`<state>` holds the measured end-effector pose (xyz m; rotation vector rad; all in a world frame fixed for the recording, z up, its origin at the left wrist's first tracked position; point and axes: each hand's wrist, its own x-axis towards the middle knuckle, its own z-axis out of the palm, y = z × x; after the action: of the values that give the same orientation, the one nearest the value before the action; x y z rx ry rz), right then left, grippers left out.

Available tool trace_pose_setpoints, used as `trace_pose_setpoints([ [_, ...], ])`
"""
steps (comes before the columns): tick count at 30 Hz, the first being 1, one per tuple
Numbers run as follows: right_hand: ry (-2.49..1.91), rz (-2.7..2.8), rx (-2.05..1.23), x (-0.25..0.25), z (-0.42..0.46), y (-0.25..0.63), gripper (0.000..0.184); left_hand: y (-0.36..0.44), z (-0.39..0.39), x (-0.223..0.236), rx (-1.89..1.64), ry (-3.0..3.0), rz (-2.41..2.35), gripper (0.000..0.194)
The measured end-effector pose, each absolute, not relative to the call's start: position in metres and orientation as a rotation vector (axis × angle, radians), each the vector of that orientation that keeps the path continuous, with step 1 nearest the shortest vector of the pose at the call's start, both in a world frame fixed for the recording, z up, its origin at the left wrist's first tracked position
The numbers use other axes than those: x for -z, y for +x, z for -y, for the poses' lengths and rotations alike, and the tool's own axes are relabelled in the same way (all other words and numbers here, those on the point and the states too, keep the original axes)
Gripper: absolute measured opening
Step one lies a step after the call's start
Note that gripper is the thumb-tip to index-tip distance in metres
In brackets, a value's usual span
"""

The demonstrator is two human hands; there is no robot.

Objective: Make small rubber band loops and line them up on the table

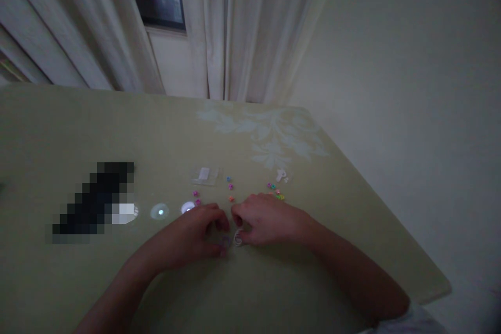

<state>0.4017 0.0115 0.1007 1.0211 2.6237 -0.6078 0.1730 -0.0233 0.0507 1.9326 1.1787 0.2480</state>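
Head view: small beads (230, 187) lie at 12 o'clock of the white coil (238, 237); brushing knuckles could scatter them. The coil, at the right thumb, may slip if pinched off-centre. Left hand (194, 229) at 9 o'clock, right hand (265, 219) at 3; fingers curled inward, grip indeterminable.

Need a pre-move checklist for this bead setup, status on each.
1. Both hands in view: ok. Left hand and right hand face each other over the table.
2. White looped piece visible: ok, by the right thumb.
3. Left hand's hold on the faint translucent piece: cannot tell, too blurred.
4. Loose beads gathered together: not ok, scattered beyond the hands.
5. All beads accounted for: cannot tell, hands may hide some.
6. Clear packet away from fingers: ok, beyond the left hand.
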Motion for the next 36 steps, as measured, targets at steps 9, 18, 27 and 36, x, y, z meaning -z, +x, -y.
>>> trace_pose_setpoints([
  [9,0.926,-2.733,0.457,-0.093,0.003,0.389,0.029,0.180,0.022,-0.054,-0.240,2.005,-1.158,0.018],
  [18,0.838,-2.732,0.448,-0.094,0.004,0.390,0.028,0.178,0.023,-0.049,-0.223,2.042,-1.218,0.014],
  [27,0.762,-2.804,0.527,-0.100,-0.003,0.399,0.025,0.182,0.023,-0.051,-0.232,2.055,-1.204,0.018],
  [36,1.035,-2.830,0.542,-0.136,-0.008,0.435,0.030,0.186,0.026,-0.053,-0.256,2.061,-1.124,0.021],
])
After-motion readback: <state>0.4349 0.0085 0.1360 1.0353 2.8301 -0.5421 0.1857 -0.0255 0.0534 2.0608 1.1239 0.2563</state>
